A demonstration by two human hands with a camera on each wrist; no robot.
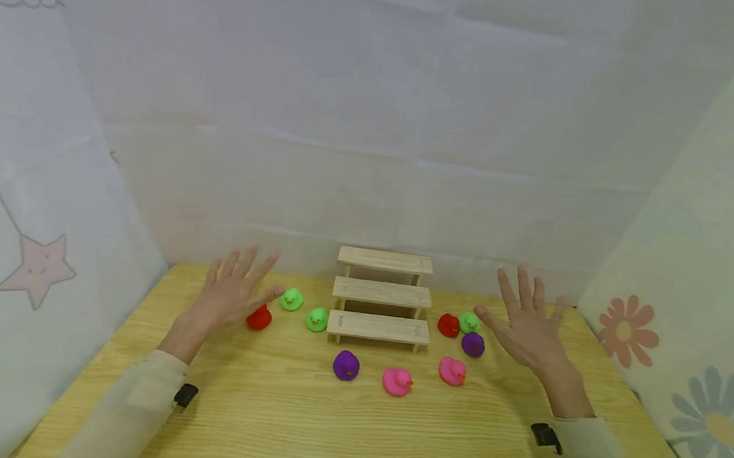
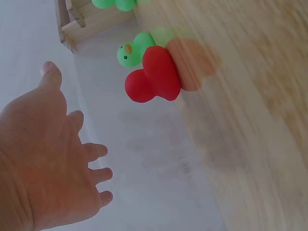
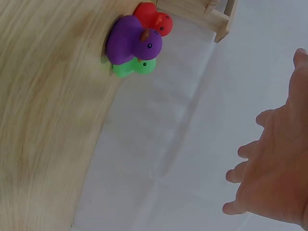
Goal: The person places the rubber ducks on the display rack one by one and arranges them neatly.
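Note:
My left hand [image 1: 229,296] is spread with straight fingers above the table's left side, holding nothing. Nearest it sits a red rubber duck [image 1: 259,317], partly covered by the hand in the head view. Two green ducks, one farther back [image 1: 292,299] and one nearer the middle [image 1: 317,319], stand to its right. My right hand [image 1: 527,329], also spread and holding nothing, hovers over the right side. Close to it cluster a purple duck [image 3: 126,42], a red duck [image 3: 153,19] and a green duck [image 3: 134,66]. A three-step wooden stand [image 1: 379,326] stands between the hands with bare steps.
In front of the stand are another purple duck [image 1: 346,365] and two pink ducks, one at centre [image 1: 397,382] and one farther right [image 1: 452,371]. The wooden table [image 1: 299,432] meets a white cloth backdrop [image 1: 375,129] behind. Printed cloth walls rise on both sides.

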